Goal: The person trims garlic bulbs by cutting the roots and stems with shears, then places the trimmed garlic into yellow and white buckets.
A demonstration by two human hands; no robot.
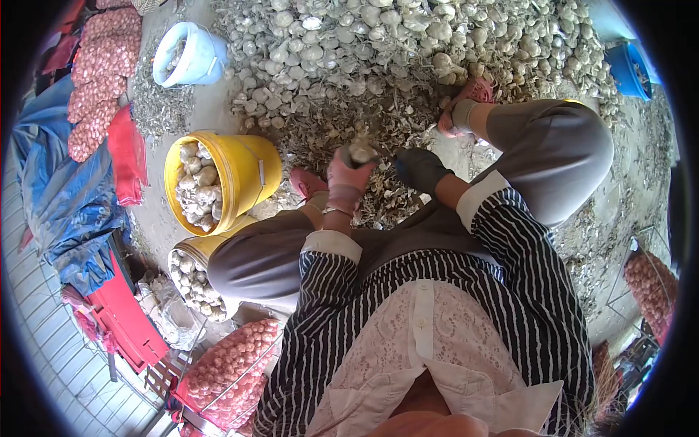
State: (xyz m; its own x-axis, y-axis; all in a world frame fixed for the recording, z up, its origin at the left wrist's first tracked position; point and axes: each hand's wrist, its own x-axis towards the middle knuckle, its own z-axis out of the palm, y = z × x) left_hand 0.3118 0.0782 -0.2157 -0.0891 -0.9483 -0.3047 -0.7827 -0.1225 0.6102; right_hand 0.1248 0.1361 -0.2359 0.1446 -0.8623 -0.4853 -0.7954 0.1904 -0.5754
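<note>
My left hand (349,177), in a pink glove, is closed around a garlic bulb (361,152) between my knees. Close by on the right, my right hand (420,171) wears a dark glove and has its fingers curled. A thin dark tip (384,154) points from it toward the bulb; I cannot make out what it belongs to. Beneath both hands lie dry skins and trimmings (393,197). Beyond them spreads a large heap of garlic bulbs (328,51).
To the left stand a yellow bucket (258,171) of garlic, another full bucket (226,307) and a pale blue bucket (204,54). Red net sacks of garlic (98,87) are stacked at far left, another sack (229,371) lies lower. A blue bucket (628,71) is at upper right.
</note>
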